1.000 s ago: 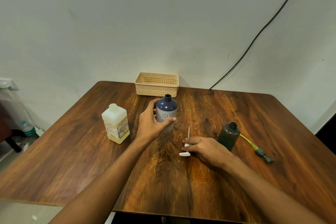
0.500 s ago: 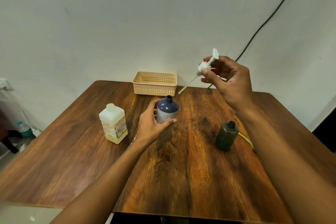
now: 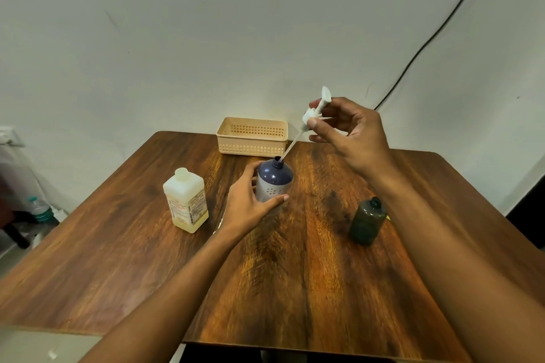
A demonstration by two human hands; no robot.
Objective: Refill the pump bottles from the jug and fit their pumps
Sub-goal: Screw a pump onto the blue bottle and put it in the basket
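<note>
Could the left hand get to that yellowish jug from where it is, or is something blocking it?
Probably yes. The left hand grips the blue bottle, and the jug stands just beside it with bare table between. It would have to release the bottle first.

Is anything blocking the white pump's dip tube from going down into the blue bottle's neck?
Nothing visible does. The blue bottle has an open neck, and the tip of the white pump's tube is already at the opening. The right hand holds the pump tilted above; the left hand grips the bottle's side, below the neck.
</note>
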